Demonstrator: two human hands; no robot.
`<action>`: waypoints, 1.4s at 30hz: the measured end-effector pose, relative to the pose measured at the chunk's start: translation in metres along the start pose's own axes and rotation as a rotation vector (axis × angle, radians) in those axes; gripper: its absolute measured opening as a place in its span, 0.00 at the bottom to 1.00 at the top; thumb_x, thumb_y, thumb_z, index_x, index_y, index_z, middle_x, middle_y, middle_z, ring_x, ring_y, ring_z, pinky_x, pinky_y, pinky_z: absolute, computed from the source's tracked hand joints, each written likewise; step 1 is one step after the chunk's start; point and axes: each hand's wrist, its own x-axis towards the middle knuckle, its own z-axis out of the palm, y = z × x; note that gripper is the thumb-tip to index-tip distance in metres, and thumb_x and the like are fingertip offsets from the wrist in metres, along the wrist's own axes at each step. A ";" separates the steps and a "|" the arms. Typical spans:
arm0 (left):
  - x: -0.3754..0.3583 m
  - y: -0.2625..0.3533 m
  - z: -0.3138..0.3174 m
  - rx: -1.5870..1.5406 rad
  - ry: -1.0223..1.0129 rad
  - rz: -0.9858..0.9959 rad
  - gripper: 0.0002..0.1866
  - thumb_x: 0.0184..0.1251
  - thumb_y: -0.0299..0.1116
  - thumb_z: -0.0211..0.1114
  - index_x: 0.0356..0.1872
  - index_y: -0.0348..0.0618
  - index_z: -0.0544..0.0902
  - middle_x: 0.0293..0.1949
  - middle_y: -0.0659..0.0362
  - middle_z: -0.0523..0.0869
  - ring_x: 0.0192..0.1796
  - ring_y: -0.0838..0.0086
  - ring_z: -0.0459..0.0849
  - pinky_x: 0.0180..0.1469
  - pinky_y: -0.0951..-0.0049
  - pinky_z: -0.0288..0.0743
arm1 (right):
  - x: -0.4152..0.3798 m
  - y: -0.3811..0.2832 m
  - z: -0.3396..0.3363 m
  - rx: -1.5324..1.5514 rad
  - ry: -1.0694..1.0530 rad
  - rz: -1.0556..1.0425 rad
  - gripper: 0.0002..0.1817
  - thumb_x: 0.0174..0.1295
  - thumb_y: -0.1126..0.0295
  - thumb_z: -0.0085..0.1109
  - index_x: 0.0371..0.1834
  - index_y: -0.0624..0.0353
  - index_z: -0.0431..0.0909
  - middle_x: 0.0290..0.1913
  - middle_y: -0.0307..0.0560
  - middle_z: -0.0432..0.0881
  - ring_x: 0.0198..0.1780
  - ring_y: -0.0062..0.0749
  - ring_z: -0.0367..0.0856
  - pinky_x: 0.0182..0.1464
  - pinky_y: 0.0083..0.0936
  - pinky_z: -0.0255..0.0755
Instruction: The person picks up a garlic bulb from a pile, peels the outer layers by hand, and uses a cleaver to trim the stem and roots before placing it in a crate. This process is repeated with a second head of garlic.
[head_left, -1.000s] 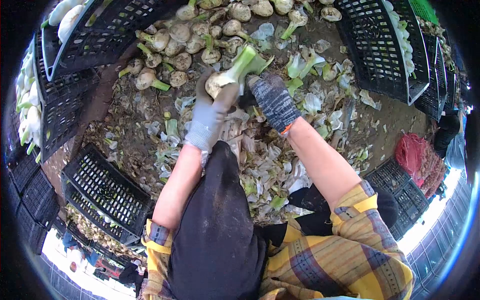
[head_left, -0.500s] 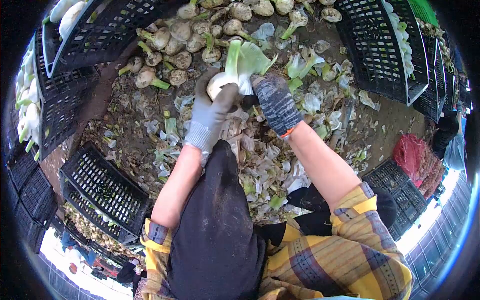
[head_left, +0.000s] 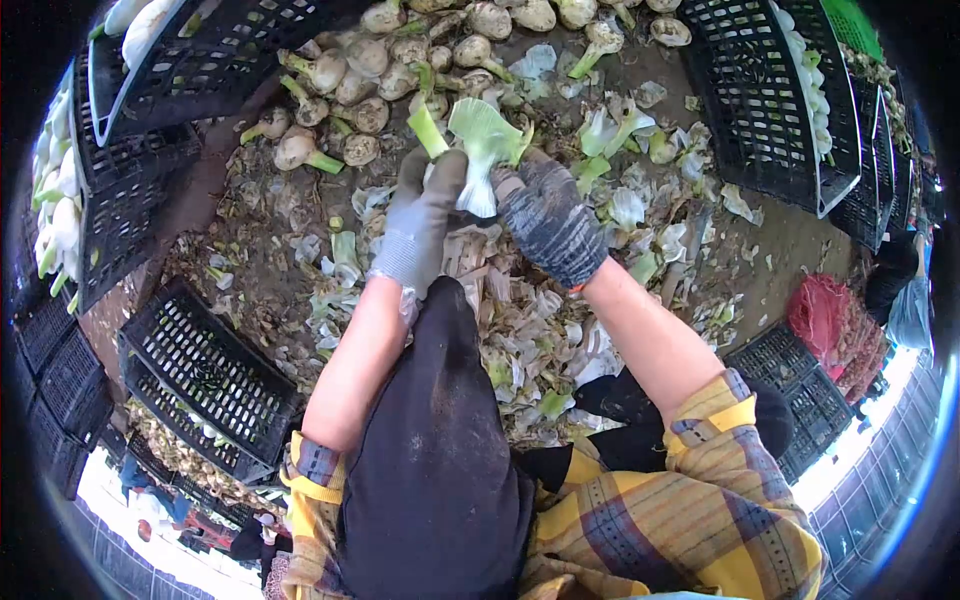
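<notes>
My left hand, in a grey-white glove, is closed around a white onion. The bulb is mostly hidden behind the glove, and its cut green stalk sticks up past the fingers. My right hand, in a dark striped knit glove, is closed on a peeled outer layer, green above and white below. This layer stands fanned out between both hands, apart from the stalk. A small dark patch shows below it by the right fingers; I cannot make out what it is.
Unpeeled onions with soil on them lie piled ahead. Peel scraps cover the ground. Black crates stand at left and right, some filled with white onions. A red mesh sack lies at right. Other people are at the lower left edge.
The peeled layer has come away from the stalk and dropped slightly. My left hand has turned, so the bulb that showed before is now mostly hidden.
</notes>
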 end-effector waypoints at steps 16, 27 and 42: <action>0.024 0.003 -0.028 -0.700 0.031 -0.183 0.24 0.66 0.53 0.45 0.47 0.44 0.76 0.39 0.56 0.83 0.42 0.61 0.81 0.39 0.65 0.76 | 0.017 0.010 -0.055 1.363 0.195 0.466 0.20 0.65 0.57 0.44 0.49 0.63 0.70 0.39 0.52 0.79 0.41 0.39 0.80 0.41 0.33 0.77; 0.002 0.015 -0.017 0.035 -0.200 0.099 0.30 0.67 0.56 0.48 0.49 0.34 0.73 0.38 0.55 0.82 0.38 0.71 0.82 0.43 0.75 0.77 | 0.019 0.027 -0.008 0.353 -0.316 0.223 0.25 0.62 0.51 0.49 0.57 0.55 0.71 0.43 0.42 0.79 0.32 0.23 0.79 0.32 0.19 0.75; 0.004 0.010 -0.018 0.205 -0.136 0.155 0.34 0.61 0.60 0.56 0.47 0.33 0.76 0.36 0.57 0.81 0.35 0.77 0.80 0.36 0.78 0.75 | 0.006 0.007 -0.014 0.586 -0.277 0.465 0.14 0.57 0.68 0.55 0.43 0.64 0.76 0.34 0.43 0.80 0.31 0.23 0.76 0.36 0.22 0.73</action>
